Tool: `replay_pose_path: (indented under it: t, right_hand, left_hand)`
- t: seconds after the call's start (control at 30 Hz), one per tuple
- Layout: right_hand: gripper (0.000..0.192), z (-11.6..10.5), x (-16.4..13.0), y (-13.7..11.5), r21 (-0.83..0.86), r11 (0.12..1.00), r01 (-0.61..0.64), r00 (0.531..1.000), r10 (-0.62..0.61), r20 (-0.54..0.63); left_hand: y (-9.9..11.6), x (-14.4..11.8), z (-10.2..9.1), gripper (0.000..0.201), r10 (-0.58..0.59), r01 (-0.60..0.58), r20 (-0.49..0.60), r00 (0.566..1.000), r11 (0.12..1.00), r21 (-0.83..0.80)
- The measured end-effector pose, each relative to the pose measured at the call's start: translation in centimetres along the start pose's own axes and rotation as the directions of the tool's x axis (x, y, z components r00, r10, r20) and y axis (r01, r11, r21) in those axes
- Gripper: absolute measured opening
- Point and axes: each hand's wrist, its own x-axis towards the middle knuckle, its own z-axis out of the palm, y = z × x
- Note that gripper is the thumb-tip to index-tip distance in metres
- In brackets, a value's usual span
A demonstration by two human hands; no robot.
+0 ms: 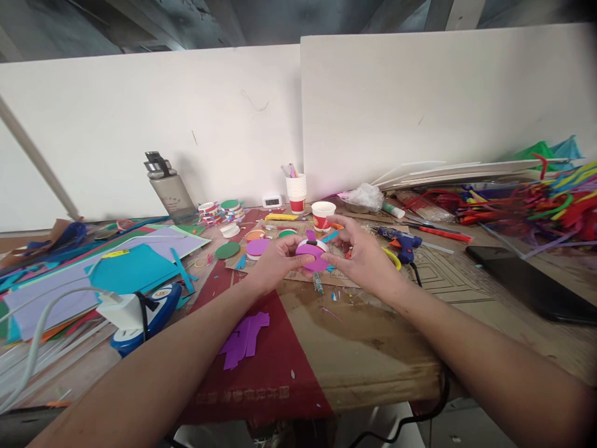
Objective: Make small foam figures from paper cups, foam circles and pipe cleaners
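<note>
Both hands meet in the middle of the frame, just above the worktop [354,348]. The left hand [275,261] and the right hand [364,258] pinch a purple round piece [311,256] between them, one on each side. It has a white rim on top and a small purple bit sticking up. The fingers cover its edges, so its full shape is hard to see.

There is writing on the dark red sheet [261,379] at the bottom middle, but it is upside down and too small to read. A paper cup [323,215] just behind the hands has a red band with a mark I cannot read. The small white clock [272,201] shows numbers that are too tiny to make out.

Purple scraps [245,339] lie on the red sheet below the left arm. A blue glue gun [398,241] lies right of the hands. A grey water bottle [168,190] stands at the upper left by the wall. A stack of cups [296,191] holds pens. Bright strips [536,202] pile up on the right, blurry and cut off by the edge. A black flat thing [532,283] lies at the right, partly out of view. A white plug [124,310] sits at the lower left.
</note>
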Motion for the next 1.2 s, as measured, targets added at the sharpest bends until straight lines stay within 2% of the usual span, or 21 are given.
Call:
replay_pose_path:
  t: [0.27,0.77,0.97,1.07,1.2]
  right_hand:
    - [0.061,-0.06,-0.09,-0.85,-0.039,0.999,-0.020,1.000,0.019,-0.006]
    - [0.063,0.03,0.07,-0.16,-0.010,0.999,-0.037,0.999,0.037,0.026]
    - [0.060,0.09,0.09,-0.35,-0.011,0.999,-0.038,0.999,0.038,-0.002]
    - [0.057,0.02,0.20,-0.49,0.028,0.998,-0.062,0.998,0.062,-0.007]
    - [0.058,-0.08,0.42,-0.26,0.188,0.972,-0.144,0.990,0.139,0.040]
  left_hand:
    - [0.05,-0.08,0.09,0.040,-0.013,0.013,-0.010,1.000,1.000,0.009]
    - [0.16,-0.25,0.37,0.040,-0.039,0.039,-0.039,0.998,0.999,-0.020]
    - [0.38,-0.25,0.48,0.040,-0.060,0.059,-0.052,0.997,0.998,-0.026]
    - [0.53,-0.18,0.46,0.044,-0.071,0.068,-0.062,0.996,0.997,-0.035]
    - [0.88,-0.16,0.40,0.046,-0.111,0.110,-0.067,0.992,0.994,-0.027]
